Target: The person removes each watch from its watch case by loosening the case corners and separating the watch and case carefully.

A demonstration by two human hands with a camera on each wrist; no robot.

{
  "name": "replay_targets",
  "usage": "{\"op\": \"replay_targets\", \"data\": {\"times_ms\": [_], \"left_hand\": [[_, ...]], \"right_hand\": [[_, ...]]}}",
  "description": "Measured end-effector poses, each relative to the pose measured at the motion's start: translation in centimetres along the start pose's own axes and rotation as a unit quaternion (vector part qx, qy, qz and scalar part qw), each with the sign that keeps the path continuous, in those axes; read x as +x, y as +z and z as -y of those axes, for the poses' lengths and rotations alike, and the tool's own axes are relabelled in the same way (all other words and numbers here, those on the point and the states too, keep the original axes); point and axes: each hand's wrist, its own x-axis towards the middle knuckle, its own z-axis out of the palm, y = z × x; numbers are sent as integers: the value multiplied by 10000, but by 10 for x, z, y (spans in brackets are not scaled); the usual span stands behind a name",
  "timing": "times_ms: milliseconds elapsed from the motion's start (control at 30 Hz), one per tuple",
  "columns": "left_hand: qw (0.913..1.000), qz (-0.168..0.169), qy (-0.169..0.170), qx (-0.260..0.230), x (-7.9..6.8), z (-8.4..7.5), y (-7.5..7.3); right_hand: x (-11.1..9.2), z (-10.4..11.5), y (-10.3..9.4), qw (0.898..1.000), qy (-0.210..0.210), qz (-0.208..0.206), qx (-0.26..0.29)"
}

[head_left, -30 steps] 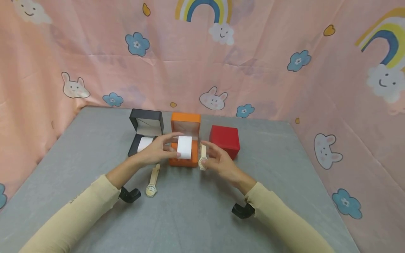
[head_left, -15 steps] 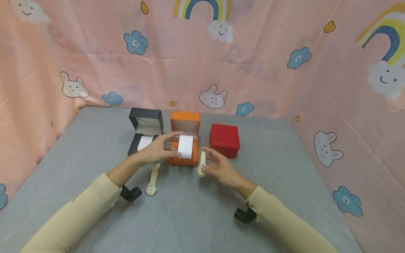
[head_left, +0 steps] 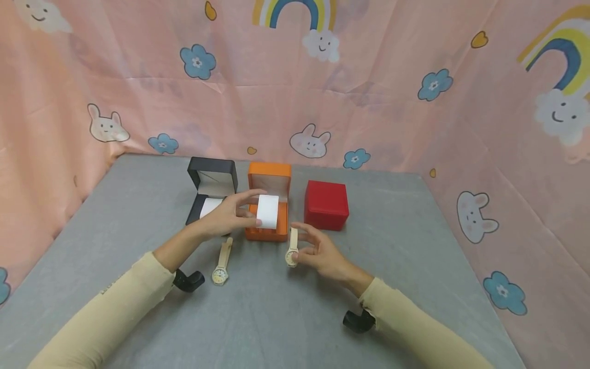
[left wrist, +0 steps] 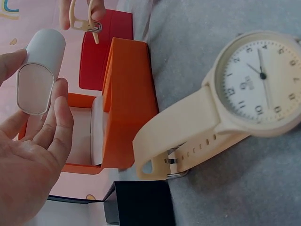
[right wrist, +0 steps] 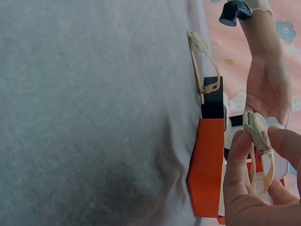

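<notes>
In the head view, my left hand (head_left: 223, 218) holds a white watch cushion (head_left: 267, 211) between thumb and fingers, raised over the open orange watch box (head_left: 269, 235). The cushion's rounded flat end faces the left wrist camera. To the right and nearer me, my right hand (head_left: 322, 253) pinches a cream wristwatch (head_left: 293, 246), its dial low and its strap upward; the right wrist view shows the strap as a loop. A second cream wristwatch (left wrist: 263, 77) lies on the grey table, close to the left wrist camera.
A black watch box (head_left: 212, 165) stands open at the left with a white cushion (head_left: 210, 206) inside, partly behind my left hand. To the right of the orange box sits a closed red box (head_left: 326, 205). Pink printed cloth (head_left: 378, 118) hangs behind the grey table (head_left: 396, 220).
My right hand has drawn the watch down toward me, away from the orange box's side. The left hand keeps hold of the cushion, with only a slight shift.
</notes>
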Motion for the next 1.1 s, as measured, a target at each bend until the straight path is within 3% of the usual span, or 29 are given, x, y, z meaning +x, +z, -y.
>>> {"op": "replay_targets", "data": {"times_ms": [333, 933, 1100], "left_hand": [[10000, -48, 43, 44, -1, -2, -2], [9999, -24, 36, 132, -2, -2, -1], [9999, -8, 42, 157, -1, -2, -1]], "right_hand": [[-4, -5, 9, 9997, -208, 116, 108], [-8, -20, 30, 9985, 272, 463, -130], [-7, -21, 35, 9987, 186, 409, -230]]}}
